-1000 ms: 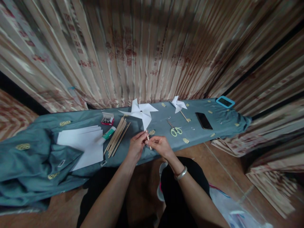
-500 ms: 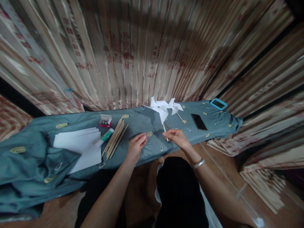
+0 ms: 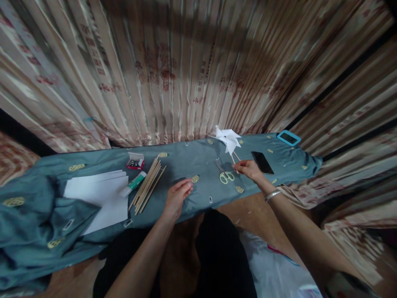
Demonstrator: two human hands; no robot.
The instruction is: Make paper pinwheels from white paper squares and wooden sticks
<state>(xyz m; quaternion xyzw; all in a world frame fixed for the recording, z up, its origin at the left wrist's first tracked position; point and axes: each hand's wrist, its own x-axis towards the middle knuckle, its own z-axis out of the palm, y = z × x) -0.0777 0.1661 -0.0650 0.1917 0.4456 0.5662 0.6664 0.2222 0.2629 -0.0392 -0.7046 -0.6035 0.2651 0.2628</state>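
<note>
Between the thumb and fingers of my right hand (image 3: pixel 248 169) is the stick of a white paper pinwheel (image 3: pixel 228 138), its blades up and leaning away from me. A second stick shows beside it, and the other pinwheel is mostly hidden behind the first. Just left of that hand lie scissors (image 3: pixel 226 176) with pale green handles. My left hand (image 3: pixel 177 198) hovers over the cloth with thumb and fingertips drawn together, and nothing shows in them. To its left lies a bundle of thin wooden sticks (image 3: pixel 148 184).
Left of the sticks are a green glue tube (image 3: pixel 136 180), a small open box (image 3: pixel 135 161) of metal pins and white paper sheets (image 3: pixel 102 192). A black phone (image 3: pixel 262 162) and a blue-framed device (image 3: pixel 289 138) lie to the right. Curtains (image 3: pixel 186 82) hang behind the cloth-covered table (image 3: pixel 198 157).
My right hand has carried the pinwheel to the right, over the second one, uncovering the scissors. My left hand stays almost where it was.
</note>
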